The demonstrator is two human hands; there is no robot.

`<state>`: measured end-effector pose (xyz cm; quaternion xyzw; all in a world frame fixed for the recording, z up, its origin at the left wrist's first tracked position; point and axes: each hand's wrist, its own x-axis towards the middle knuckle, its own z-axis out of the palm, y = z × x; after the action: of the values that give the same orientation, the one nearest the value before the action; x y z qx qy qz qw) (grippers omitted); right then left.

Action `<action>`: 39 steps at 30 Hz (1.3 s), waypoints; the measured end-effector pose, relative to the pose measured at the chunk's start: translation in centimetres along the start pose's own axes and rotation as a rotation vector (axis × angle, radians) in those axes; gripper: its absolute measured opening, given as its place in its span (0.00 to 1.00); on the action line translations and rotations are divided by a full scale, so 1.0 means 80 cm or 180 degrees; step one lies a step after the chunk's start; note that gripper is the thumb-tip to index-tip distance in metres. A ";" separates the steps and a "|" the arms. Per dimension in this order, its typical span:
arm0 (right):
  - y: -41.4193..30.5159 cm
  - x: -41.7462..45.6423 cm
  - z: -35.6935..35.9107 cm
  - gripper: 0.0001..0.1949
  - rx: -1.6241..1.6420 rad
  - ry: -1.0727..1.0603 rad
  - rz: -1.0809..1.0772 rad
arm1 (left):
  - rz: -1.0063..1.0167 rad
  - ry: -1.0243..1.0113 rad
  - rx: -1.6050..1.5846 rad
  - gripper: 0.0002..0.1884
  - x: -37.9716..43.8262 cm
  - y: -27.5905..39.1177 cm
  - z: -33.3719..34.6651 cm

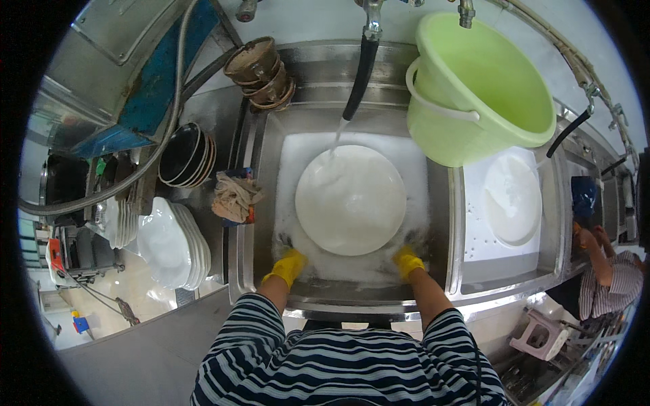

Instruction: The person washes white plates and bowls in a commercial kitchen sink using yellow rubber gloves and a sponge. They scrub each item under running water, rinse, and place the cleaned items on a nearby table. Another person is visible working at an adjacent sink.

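A large round white plate (350, 200) lies in the sudsy water of a stainless steel sink (441, 254). From a black hose (361, 76) on the tap, water runs onto the plate's far part. My left hand (288, 265), in a yellow glove, dips into the suds by the plate's near left side. Opposite it, my yellow-gloved right hand (408, 262) reaches into the water by the near right side. Foam and water hide the fingertips of both hands, so I cannot tell whether they grip anything under the surface.
A light green bucket (452, 134) stands tilted at the back right. The sink beside it holds another white round dish (513, 200). Stacked brown pots (261, 71), black bowls (185, 155), white plates (170, 243) and a crumpled cloth (233, 195) are leftward. A person (607, 279) works far right.
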<state>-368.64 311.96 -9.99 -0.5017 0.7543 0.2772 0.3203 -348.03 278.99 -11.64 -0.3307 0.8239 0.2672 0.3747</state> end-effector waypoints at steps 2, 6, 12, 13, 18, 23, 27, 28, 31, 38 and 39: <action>0.014 -0.023 -0.010 0.16 0.2058 0.0549 -0.0597 | 0.0699 -0.0368 0.0088 0.22 -0.051 0.049 -0.040; 0.003 -0.041 -0.144 0.16 0.5819 0.0135 -0.1370 | 0.1423 -0.1320 -0.1783 0.25 -0.085 0.135 -0.104; 0.055 -0.136 -0.277 0.21 0.7241 0.1033 -0.3798 | 0.2036 -0.1415 -0.4244 0.26 -0.166 0.215 -0.201; 0.061 -0.141 -0.278 0.21 0.7507 0.0960 -0.4295 | 0.2351 -0.1101 -0.4778 0.25 -0.181 0.216 -0.193; 0.043 -0.095 -0.169 0.20 0.1323 0.1567 -0.0481 | 0.1240 0.0669 -0.3408 0.26 -0.192 0.202 -0.127; 0.092 -0.210 -0.135 0.19 0.3266 0.2455 -0.0998 | 0.0562 0.1072 -0.1434 0.29 -0.227 0.196 -0.076; 0.194 -0.369 -0.085 0.16 0.2836 0.3751 -0.0274 | 0.1225 0.1152 -0.1041 0.25 -0.168 0.213 -0.070; 0.198 -0.410 -0.095 0.16 0.3055 0.3754 -0.0290 | 0.1413 0.0970 -0.1504 0.22 -0.148 0.203 -0.074; 0.223 -0.501 -0.060 0.17 0.3136 0.3529 0.0399 | 0.1890 0.0377 -0.2532 0.14 -0.089 0.224 -0.079; 0.269 -0.660 0.141 0.15 0.4459 0.2747 0.2074 | 0.2373 0.0949 -0.2902 0.17 -0.105 0.324 -0.020; 0.268 -0.666 0.139 0.15 0.5005 0.3096 0.1909 | 0.2595 0.0999 -0.2864 0.17 -0.150 0.364 -0.037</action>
<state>-370.89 358.41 25.55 0.0088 0.8706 -0.4735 0.1334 -365.00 299.66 5.23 -0.1505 0.7358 0.6576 -0.0587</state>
